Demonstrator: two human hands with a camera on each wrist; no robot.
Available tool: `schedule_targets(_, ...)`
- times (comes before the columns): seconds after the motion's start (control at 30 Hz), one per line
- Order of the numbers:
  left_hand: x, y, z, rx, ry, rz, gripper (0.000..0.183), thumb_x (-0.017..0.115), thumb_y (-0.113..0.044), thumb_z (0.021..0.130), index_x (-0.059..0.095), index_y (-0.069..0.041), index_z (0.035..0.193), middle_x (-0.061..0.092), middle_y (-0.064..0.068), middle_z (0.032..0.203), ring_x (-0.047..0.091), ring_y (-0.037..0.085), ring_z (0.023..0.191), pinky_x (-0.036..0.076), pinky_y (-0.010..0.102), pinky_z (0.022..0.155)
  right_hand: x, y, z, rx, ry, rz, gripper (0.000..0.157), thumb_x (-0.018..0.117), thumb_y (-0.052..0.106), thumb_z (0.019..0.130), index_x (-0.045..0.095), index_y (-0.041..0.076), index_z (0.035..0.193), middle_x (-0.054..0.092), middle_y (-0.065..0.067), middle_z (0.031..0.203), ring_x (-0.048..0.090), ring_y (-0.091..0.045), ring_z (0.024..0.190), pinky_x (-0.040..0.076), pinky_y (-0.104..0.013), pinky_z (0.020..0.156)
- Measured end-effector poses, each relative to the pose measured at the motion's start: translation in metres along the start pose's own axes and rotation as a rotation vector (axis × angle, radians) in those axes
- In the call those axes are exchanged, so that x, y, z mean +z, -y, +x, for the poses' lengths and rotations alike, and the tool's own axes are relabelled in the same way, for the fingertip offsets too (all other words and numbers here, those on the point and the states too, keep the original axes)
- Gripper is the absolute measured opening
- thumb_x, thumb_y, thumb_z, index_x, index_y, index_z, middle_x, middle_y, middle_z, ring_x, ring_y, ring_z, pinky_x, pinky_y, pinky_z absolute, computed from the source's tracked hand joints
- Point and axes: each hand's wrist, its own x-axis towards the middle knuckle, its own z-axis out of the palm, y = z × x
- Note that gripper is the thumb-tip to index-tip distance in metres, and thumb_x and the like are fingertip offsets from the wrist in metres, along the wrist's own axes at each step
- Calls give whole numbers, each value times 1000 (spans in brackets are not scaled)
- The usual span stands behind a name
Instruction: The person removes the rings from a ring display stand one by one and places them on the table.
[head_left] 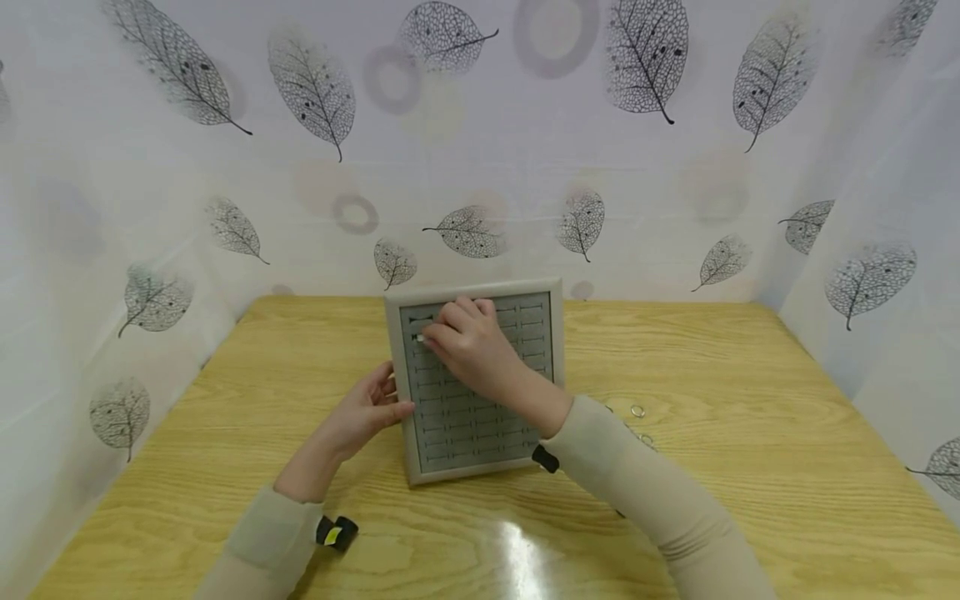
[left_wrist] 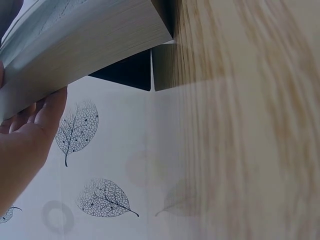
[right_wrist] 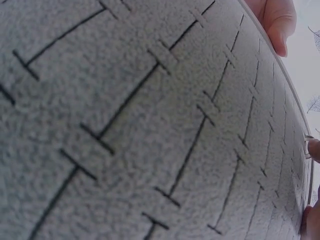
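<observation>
A ring display frame (head_left: 480,429), with a pale wooden rim and a grey felt panel cut with rows of slots, stands leaning back on the table. My left hand (head_left: 363,414) grips its left side, thumb in front and fingers behind. In the left wrist view those fingers (left_wrist: 47,112) lie against the back of the rim. My right hand (head_left: 474,346) is at the panel's upper left, pinching a small ring (head_left: 420,337) at a slot. The right wrist view catches this ring (right_wrist: 308,139) beside the fingertips, at the far edge of the felt.
Loose rings, among them one silver ring (head_left: 637,411), lie on the wooden table (head_left: 750,433) to the right, partly behind my right forearm. A dark stand leg (left_wrist: 127,70) props the frame from behind. A leaf-print curtain (head_left: 480,150) encloses the back and sides.
</observation>
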Motion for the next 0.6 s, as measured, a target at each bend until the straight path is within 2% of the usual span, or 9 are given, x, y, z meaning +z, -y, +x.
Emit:
schedule_targets(0.2, -1, 1, 0, 1, 5, -5, 71, 58, -6, 85, 13, -4, 140, 34, 24, 132, 45, 25, 112, 44, 35, 84, 0, -3, -2, -26, -45, 80, 7, 70, 9, 74, 66, 6, 78, 48, -1, 74, 41, -16, 69, 30, -34, 64)
schedule_targets(0.43, 0, 0, 0, -8, -6, 3, 71, 59, -8, 85, 14, -6, 140, 34, 23, 132, 42, 27, 114, 42, 37, 86, -9, -6, 0, 12, -113, 279, 8, 70, 1, 72, 64, -1, 76, 45, -5, 73, 41, -18, 66, 33, -32, 62)
schedule_targets(0.6, 0, 0, 0, -13, -15, 13, 70, 58, -6, 85, 14, -4, 140, 35, 24, 131, 42, 28, 113, 43, 37, 85, -18, -8, -3, 20, -135, 279, 8, 72, 0, 69, 65, 0, 74, 44, -4, 70, 39, -18, 64, 31, -32, 58)
